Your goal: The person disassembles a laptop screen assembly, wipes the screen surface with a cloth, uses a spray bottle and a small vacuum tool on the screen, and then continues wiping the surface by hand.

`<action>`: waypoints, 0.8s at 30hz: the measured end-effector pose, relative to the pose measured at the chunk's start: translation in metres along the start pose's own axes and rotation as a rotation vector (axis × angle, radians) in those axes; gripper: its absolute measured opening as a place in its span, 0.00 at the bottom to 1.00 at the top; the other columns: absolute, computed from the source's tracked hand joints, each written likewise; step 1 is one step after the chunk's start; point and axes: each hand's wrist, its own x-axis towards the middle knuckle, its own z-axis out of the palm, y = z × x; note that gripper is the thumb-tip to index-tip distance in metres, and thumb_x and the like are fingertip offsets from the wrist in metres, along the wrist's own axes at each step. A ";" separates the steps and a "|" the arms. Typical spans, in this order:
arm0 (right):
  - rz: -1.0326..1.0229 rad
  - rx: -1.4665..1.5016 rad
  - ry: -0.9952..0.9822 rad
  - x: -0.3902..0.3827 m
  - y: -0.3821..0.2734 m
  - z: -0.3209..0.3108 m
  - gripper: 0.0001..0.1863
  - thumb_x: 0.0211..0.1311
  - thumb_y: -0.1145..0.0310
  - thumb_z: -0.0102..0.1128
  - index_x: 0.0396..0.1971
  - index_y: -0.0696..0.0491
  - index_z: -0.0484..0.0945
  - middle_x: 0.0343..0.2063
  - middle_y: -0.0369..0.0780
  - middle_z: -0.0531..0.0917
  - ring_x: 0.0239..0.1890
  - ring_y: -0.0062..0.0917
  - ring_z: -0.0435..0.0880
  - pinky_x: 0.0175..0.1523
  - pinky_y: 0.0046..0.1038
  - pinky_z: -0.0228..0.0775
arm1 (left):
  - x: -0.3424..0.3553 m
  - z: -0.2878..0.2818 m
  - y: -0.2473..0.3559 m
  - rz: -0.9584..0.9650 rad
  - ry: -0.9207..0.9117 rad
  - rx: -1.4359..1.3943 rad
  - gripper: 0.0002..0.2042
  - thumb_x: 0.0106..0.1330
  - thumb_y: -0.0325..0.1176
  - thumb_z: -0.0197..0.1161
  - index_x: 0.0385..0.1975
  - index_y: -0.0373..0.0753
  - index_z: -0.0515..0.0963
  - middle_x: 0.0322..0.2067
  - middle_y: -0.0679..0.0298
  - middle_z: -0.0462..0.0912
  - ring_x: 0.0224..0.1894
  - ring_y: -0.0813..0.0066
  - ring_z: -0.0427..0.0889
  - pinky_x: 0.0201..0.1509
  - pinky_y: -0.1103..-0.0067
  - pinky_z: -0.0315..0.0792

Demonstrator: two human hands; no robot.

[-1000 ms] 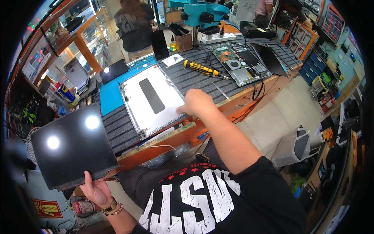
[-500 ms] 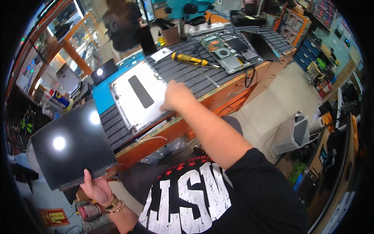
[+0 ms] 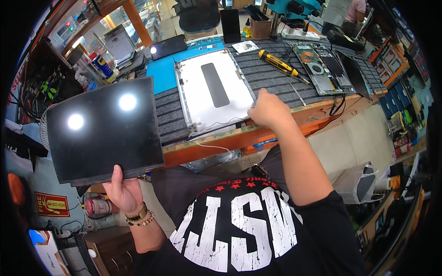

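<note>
1. Furthest left, a dark screen panel (image 3: 106, 133) rose up and away from your left hand, its glossy face showing two bright reflections.
2. Your left hand (image 3: 124, 193) was closed on that panel's near edge, thumb on the face and the other fingers mostly hidden beneath.
3. Beyond and to the right of that hand lay a blue mat (image 3: 161, 76), with a black phone (image 3: 168, 47) at its far left corner.
4. Between your hands, a white laptop lid shell (image 3: 202, 99) lay flat on the bench, a dark grey strip (image 3: 214, 85) along its middle.
5. Your right hand (image 3: 271, 110) was partly curled at the shell's near right edge; you could not tell from this view whether it pinched it.
6. Just beyond your right hand were a yellow-and-black screwdriver (image 3: 278, 63) and, further right, a thin metal strip (image 3: 298, 94).
7. Furthest right of that hand, an opened laptop base (image 3: 322, 69) showed its circuit board and round fan.
</note>
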 end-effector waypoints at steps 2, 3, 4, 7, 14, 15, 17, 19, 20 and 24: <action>0.059 -0.013 0.002 -0.006 0.010 -0.007 0.34 0.66 0.57 0.75 0.64 0.62 0.76 0.58 0.60 0.90 0.64 0.54 0.89 0.71 0.48 0.80 | -0.001 -0.002 -0.001 0.006 0.032 0.014 0.29 0.86 0.23 0.53 0.85 0.37 0.60 0.77 0.50 0.74 0.77 0.54 0.77 0.79 0.50 0.77; 0.020 -0.080 0.110 -0.007 0.022 -0.002 0.33 0.66 0.61 0.76 0.64 0.64 0.76 0.51 0.59 0.92 0.52 0.50 0.96 0.56 0.47 0.89 | 0.000 -0.003 -0.001 -0.004 0.017 0.019 0.30 0.86 0.23 0.53 0.85 0.37 0.60 0.77 0.50 0.73 0.77 0.54 0.77 0.79 0.50 0.77; 0.018 -0.083 0.114 -0.007 0.032 -0.004 0.33 0.66 0.61 0.76 0.64 0.64 0.76 0.51 0.59 0.92 0.52 0.50 0.96 0.56 0.47 0.89 | 0.001 -0.003 -0.002 -0.013 0.002 0.025 0.30 0.85 0.23 0.53 0.85 0.37 0.60 0.77 0.51 0.73 0.77 0.55 0.77 0.79 0.49 0.77; 0.105 0.131 -0.003 -0.011 0.046 -0.005 0.34 0.66 0.60 0.77 0.65 0.65 0.77 0.57 0.60 0.90 0.63 0.53 0.91 0.66 0.49 0.84 | -0.001 -0.005 -0.008 -0.046 0.002 0.030 0.30 0.85 0.23 0.54 0.85 0.37 0.60 0.77 0.52 0.72 0.77 0.55 0.77 0.80 0.51 0.76; 0.076 0.739 -0.049 -0.014 0.082 0.006 0.14 0.72 0.70 0.68 0.49 0.64 0.83 0.36 0.49 0.91 0.29 0.28 0.93 0.33 0.31 0.87 | 0.002 0.005 -0.015 -0.069 0.000 0.017 0.31 0.84 0.23 0.55 0.86 0.37 0.59 0.78 0.53 0.72 0.77 0.56 0.76 0.80 0.54 0.75; 0.029 0.984 -0.158 -0.014 0.091 0.007 0.12 0.74 0.71 0.64 0.50 0.64 0.83 0.36 0.47 0.91 0.29 0.27 0.92 0.33 0.30 0.87 | 0.003 0.006 -0.015 -0.077 0.005 0.020 0.32 0.84 0.23 0.55 0.86 0.37 0.59 0.78 0.53 0.72 0.77 0.57 0.76 0.79 0.54 0.76; -0.046 1.198 -0.225 -0.014 0.103 0.009 0.13 0.75 0.74 0.58 0.52 0.65 0.83 0.37 0.46 0.91 0.30 0.29 0.93 0.35 0.30 0.88 | 0.004 0.013 -0.013 -0.080 0.006 0.016 0.32 0.84 0.23 0.55 0.86 0.37 0.58 0.78 0.53 0.72 0.77 0.57 0.76 0.79 0.54 0.76; -0.107 1.370 -0.233 -0.018 0.114 0.007 0.15 0.76 0.75 0.55 0.54 0.66 0.82 0.38 0.47 0.91 0.31 0.31 0.94 0.37 0.30 0.90 | 0.005 0.022 -0.009 -0.094 0.038 -0.022 0.30 0.81 0.20 0.56 0.82 0.32 0.63 0.75 0.50 0.75 0.74 0.56 0.78 0.79 0.57 0.75; -0.136 1.435 -0.200 -0.023 0.120 0.005 0.15 0.76 0.75 0.55 0.55 0.66 0.82 0.39 0.48 0.91 0.31 0.32 0.94 0.38 0.31 0.91 | 0.005 0.024 -0.008 -0.085 0.035 -0.030 0.30 0.81 0.20 0.56 0.82 0.32 0.63 0.75 0.50 0.75 0.74 0.56 0.78 0.79 0.57 0.75; -0.197 1.519 -0.064 -0.059 0.159 -0.022 0.17 0.77 0.73 0.57 0.56 0.69 0.81 0.38 0.50 0.92 0.30 0.35 0.94 0.35 0.35 0.92 | 0.008 0.025 -0.002 -0.080 0.046 -0.020 0.29 0.81 0.20 0.56 0.82 0.32 0.64 0.74 0.50 0.75 0.74 0.57 0.79 0.78 0.58 0.76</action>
